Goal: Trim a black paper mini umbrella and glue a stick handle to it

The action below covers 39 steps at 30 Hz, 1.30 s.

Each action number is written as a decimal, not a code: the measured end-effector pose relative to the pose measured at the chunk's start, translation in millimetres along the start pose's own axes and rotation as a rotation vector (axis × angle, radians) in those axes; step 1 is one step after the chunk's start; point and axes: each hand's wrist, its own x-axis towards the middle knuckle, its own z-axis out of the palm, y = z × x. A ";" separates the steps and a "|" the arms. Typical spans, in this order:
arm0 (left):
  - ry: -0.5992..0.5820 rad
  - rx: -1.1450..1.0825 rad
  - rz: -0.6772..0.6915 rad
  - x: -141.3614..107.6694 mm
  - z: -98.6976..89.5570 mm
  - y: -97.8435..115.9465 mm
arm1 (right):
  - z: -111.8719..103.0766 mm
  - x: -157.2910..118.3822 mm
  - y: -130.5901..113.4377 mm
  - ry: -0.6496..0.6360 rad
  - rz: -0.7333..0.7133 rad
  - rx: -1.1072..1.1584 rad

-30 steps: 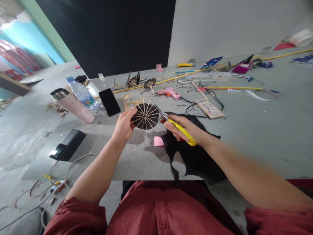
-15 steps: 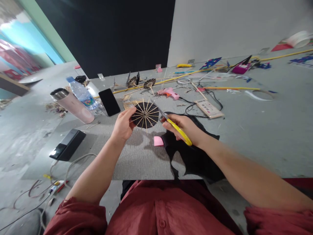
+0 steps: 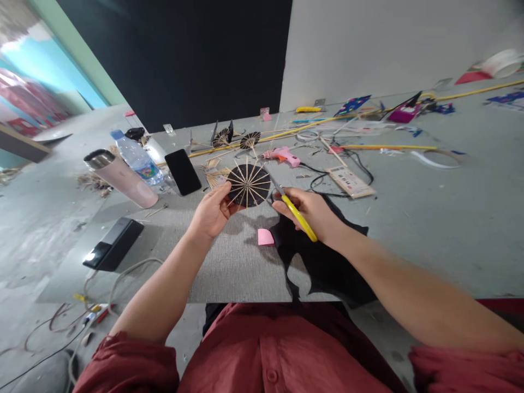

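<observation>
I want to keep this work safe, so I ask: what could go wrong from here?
The scissors in the right grip are beside the black disc, so a slip might nick it or its thin sticks. The left grip holds the disc near its left edge, so it could twist. The pink glue gun lies beyond the disc; if hot, which I cannot tell, it might cause a burn.

Disc [image 3: 250,188]: frame centre; scissors [image 3: 298,216] right of it. Tabletop [image 3: 429,218]: glue gun [image 3: 287,156] lies upper centre; phone [image 3: 183,172], then tumbler [image 3: 125,179], left.
</observation>
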 end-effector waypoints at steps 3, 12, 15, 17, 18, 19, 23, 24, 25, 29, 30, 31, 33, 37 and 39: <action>0.057 -0.025 0.033 1.0 0.2 0.8 | 1.5 -0.1 0.9 -0.025 0.004 0.067; 0.124 0.053 0.136 3.5 -3.1 5.2 | -4.1 -3.1 -14.2 -0.200 0.050 0.232; 0.098 0.087 0.153 2.1 -2.9 4.8 | -5.2 -2.8 -16.0 -0.221 0.055 0.241; 0.084 0.104 0.159 1.4 -2.1 4.5 | -5.2 -2.8 -16.1 -0.227 0.056 0.246; 0.079 0.108 0.161 1.1 -1.7 4.4 | -5.2 -2.9 -16.2 -0.229 0.055 0.250; 0.077 0.110 0.164 0.9 -1.2 4.4 | -5.2 -3.1 -16.2 -0.232 0.054 0.253; 0.076 0.115 0.158 0.7 -0.1 4.0 | -5.5 -3.5 -16.4 -0.240 0.048 0.264; 0.074 0.119 0.154 0.8 -0.1 3.9 | -5.6 -3.4 -16.4 -0.241 0.045 0.263; 0.072 0.122 0.151 0.9 -0.1 3.7 | -5.8 -3.3 -16.4 -0.242 0.043 0.261; 0.059 0.114 0.156 0.6 -0.6 3.0 | -6.0 -3.1 -16.0 -0.244 0.041 0.257; 0.057 0.110 0.159 0.4 -0.7 2.9 | -6.0 -3.1 -15.9 -0.244 0.041 0.258; 0.056 0.108 0.160 0.2 -0.7 2.8 | -5.9 -3.1 -15.6 -0.243 0.041 0.261; 0.058 0.107 0.158 -0.4 -0.5 2.8 | -5.6 -3.1 -15.2 -0.244 0.046 0.264; 0.065 0.096 0.154 -0.8 0.1 3.2 | -5.4 -3.0 -14.9 -0.249 0.049 0.258; 0.062 0.095 0.157 -0.8 0.3 3.3 | -5.7 -3.0 -15.3 -0.253 0.040 0.255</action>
